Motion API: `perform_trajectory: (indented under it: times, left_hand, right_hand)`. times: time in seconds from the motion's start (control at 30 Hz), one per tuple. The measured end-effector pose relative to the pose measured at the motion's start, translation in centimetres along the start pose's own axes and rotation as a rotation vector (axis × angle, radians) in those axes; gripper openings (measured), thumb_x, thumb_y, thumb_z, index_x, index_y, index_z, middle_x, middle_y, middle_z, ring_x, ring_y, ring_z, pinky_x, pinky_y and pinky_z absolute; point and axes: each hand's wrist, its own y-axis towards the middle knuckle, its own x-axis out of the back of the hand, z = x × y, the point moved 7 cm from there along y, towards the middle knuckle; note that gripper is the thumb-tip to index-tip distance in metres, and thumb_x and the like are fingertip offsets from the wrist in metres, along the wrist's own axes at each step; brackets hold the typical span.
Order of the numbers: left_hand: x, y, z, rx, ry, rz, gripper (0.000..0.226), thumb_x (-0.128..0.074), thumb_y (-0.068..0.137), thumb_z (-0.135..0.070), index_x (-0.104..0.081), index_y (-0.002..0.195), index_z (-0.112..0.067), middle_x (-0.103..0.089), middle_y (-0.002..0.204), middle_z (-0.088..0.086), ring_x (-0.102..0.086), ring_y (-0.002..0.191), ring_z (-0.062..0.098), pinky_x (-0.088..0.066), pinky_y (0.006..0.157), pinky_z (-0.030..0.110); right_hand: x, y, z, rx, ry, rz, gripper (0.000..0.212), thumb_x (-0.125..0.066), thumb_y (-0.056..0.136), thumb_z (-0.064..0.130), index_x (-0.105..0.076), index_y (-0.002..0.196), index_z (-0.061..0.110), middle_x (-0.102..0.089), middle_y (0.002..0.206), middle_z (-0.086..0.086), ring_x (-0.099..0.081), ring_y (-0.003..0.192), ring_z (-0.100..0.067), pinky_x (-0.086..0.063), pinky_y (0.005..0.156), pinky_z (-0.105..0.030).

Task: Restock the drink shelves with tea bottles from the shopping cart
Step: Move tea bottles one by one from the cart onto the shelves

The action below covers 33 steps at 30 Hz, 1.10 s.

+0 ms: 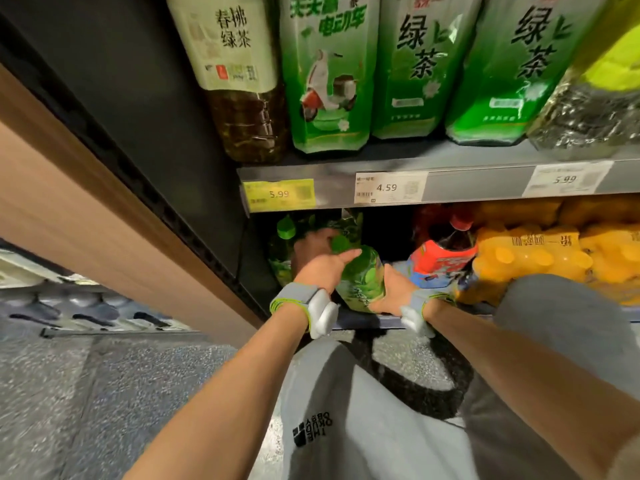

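A large green tea bottle with a green cap stands tilted at the front left of the bottom shelf. My left hand holds it at the shoulder, with the thumb lying across the top and the fingers reaching behind. My right hand grips the lower right side of the same bottle, its fingers hidden behind it. Another green tea bottle stands just behind, at the far left. The shopping cart is out of view.
On the shelf above, a row of big green tea bottles stands over price tags. A red-capped dark drink bottle and orange drink packs fill the bottom shelf to the right. A black upright bounds the left. My knee is close.
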Motion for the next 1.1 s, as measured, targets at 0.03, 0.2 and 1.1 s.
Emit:
perform_trajectory:
  times: [0.03, 0.2, 1.1]
  left_hand:
    - [0.0, 0.2, 0.0, -0.014, 0.001, -0.009, 0.051, -0.077, 0.07, -0.051, -0.068, 0.11, -0.021, -0.072, 0.107, 0.004, -0.067, 0.101, 0.023, -0.054, 0.087, 0.032]
    - [0.1, 0.4, -0.9, -0.132, 0.003, -0.041, 0.045, -0.08, 0.07, -0.042, -0.069, 0.106, -0.017, -0.072, 0.105, 0.007, -0.066, 0.1, 0.024, -0.053, 0.084, 0.031]
    - [-0.3, 4.7, -0.2, -0.258, 0.159, -0.185, 0.057, -0.075, 0.077, -0.037, -0.06, 0.126, -0.013, -0.055, 0.134, 0.012, -0.049, 0.121, 0.038, -0.041, 0.1, 0.043]
  right_hand:
    - [1.3, -2.3, 2.3, 0.0, 0.02, -0.017, 0.088, -0.082, 0.062, 0.033, -0.035, 0.133, 0.011, -0.054, 0.122, -0.007, -0.056, 0.112, -0.028, -0.048, 0.096, -0.044]
    - [2.6, -4.2, 5.0, -0.023, 0.064, -0.003, 0.091, -0.08, 0.07, 0.016, -0.027, 0.143, 0.005, -0.049, 0.137, -0.017, -0.049, 0.124, -0.033, -0.043, 0.103, -0.039]
    - [2.7, -1.3, 8.0, -0.067, 0.116, -0.075, 0.05, -0.062, 0.087, 0.017, -0.045, 0.134, 0.009, -0.052, 0.133, -0.015, -0.051, 0.121, -0.032, -0.043, 0.098, -0.033]
